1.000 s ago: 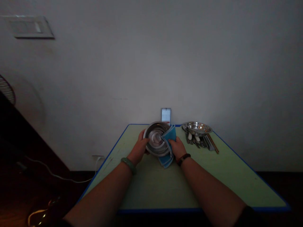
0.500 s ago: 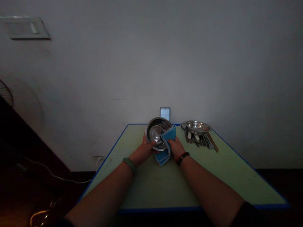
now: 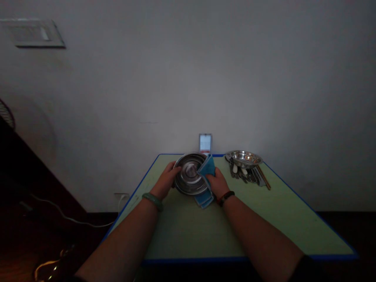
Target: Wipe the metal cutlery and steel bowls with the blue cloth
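My left hand (image 3: 165, 180) grips the left rim of a stainless steel bowl (image 3: 189, 174), which is held tilted just above the green tabletop with its inside facing me. My right hand (image 3: 216, 184) presses a folded blue cloth (image 3: 207, 167) against the bowl's right side. The cloth's lower end (image 3: 204, 200) hangs below that hand. The bowl's right rim is hidden behind the cloth.
A shallow steel dish (image 3: 245, 158) rests at the back right of the blue-edged green table (image 3: 188, 239), beside spoons and other cutlery (image 3: 246, 176) and chopsticks (image 3: 263, 177). A phone (image 3: 205, 143) stands behind the table. A cable (image 3: 73, 221) runs along the floor at left.
The bowl has dropped lower and shifted left. My left hand has moved from beneath it to its left rim. The cloth stays against the bowl's right side.
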A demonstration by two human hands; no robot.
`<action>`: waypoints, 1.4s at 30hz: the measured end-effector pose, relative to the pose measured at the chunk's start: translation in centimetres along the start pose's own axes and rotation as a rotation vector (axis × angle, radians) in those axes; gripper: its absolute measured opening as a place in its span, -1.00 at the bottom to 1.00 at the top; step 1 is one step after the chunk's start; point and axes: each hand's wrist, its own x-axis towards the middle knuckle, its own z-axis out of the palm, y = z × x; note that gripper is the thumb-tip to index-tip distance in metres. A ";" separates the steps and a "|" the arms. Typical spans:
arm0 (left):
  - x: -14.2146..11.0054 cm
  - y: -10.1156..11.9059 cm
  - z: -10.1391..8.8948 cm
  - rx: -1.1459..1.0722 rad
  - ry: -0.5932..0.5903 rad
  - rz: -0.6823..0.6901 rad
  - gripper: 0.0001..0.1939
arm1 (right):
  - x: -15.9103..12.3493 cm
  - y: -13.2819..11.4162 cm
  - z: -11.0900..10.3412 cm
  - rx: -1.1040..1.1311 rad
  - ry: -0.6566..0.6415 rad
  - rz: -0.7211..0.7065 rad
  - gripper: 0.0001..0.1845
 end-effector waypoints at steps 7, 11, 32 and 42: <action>-0.1 0.0 0.3 -0.001 -0.041 0.012 -0.57 | 0.4 0.8 0.0 0.010 -0.013 0.011 -0.65; -0.1 -0.2 0.6 0.005 -0.009 0.008 -0.50 | 0.7 1.1 0.0 0.013 -0.015 0.002 -0.67; -1.5 -0.4 3.1 -0.386 -0.142 -0.166 -0.21 | 1.0 1.6 0.9 0.141 0.066 0.159 -0.69; -0.1 -0.5 0.5 -0.068 0.001 -0.114 -0.70 | 0.3 0.3 -0.1 0.107 0.008 0.068 -0.72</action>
